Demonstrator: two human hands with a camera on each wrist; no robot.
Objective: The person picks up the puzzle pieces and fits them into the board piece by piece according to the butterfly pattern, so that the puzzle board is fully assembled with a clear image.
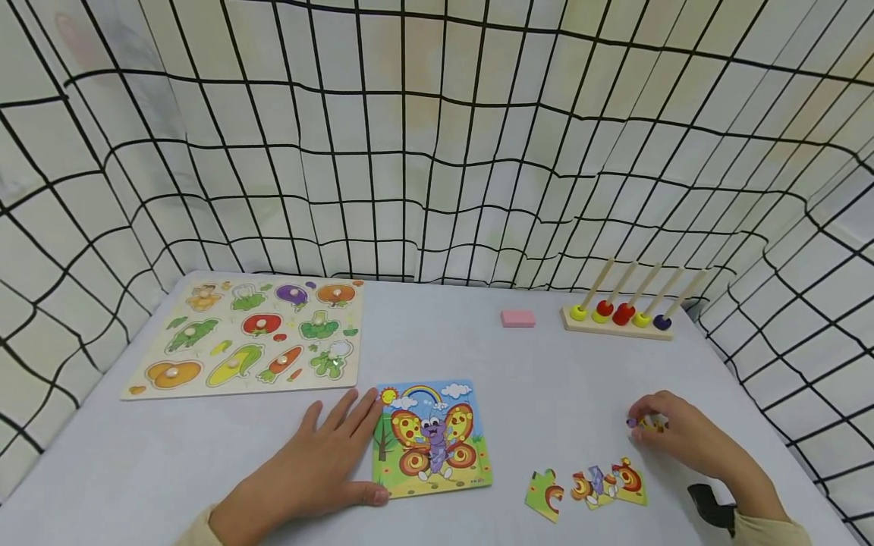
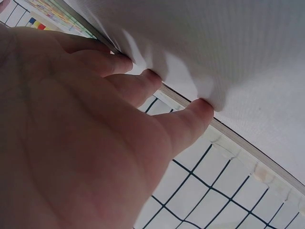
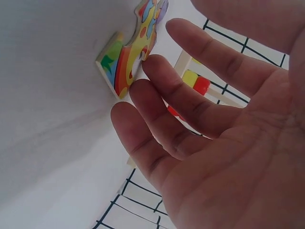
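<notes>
Behind everything we see a pale backdrop (image 1: 382, 121) crossed by a wavy black grid, rising around the white-covered table (image 1: 437, 341). The biggest thing on the table is a vegetable board (image 1: 228, 320) at the far left, its pictures including a corn cob, a carrot and an aubergine. Next we find the two hands, both coming from light sleeves. The left hand (image 1: 328, 455) lies spread, fingers extended, at the left edge of the butterfly board (image 1: 433, 440), with its fingertips by the board's upper left corner and its thumb by the lower left. The right hand (image 1: 683, 428), well to the right, pinches a colourful puzzle piece (image 3: 128, 57) between thumb and fingers. Beyond it, at the far right, we see a wooden bead stand (image 1: 587, 326) with five rods carrying yellow, red and dark blue beads. Nearer us, right of the butterfly board, lie a group of touching pieces (image 1: 601, 487) and, just left of them, a single green-edged piece (image 1: 541, 493). A pink block (image 1: 518, 318) rests left of the stand.
</notes>
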